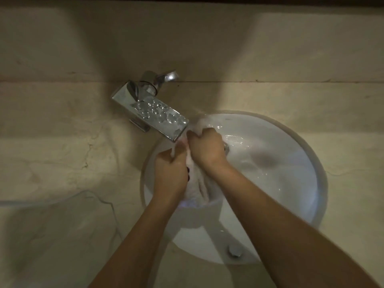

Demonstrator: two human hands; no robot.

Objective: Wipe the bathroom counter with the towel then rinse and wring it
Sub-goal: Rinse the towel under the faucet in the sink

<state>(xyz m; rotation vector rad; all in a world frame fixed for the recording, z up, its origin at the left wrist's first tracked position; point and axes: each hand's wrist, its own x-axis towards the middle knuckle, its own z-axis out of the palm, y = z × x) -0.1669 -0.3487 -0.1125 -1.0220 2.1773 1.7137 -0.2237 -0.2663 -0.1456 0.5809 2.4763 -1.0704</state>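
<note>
A wet white towel [197, 183] hangs bunched over the round white sink [291, 183], just under the spout of the chrome faucet [158, 115]. My left hand [171, 173] grips the towel's near side and my right hand [205, 148] clenches its upper part, knuckles up. Both fists are close together, touching the cloth. Water shines in the basin around the drain, which is mostly hidden behind my right hand. The beige stone counter [62, 152] surrounds the sink.
The faucet's lever handle [168, 76] points to the back right, with water drops on the spout's flat top. A chrome overflow fitting [233, 250] sits on the sink's near wall. A clear glass shelf edge [93, 196] shows at lower left.
</note>
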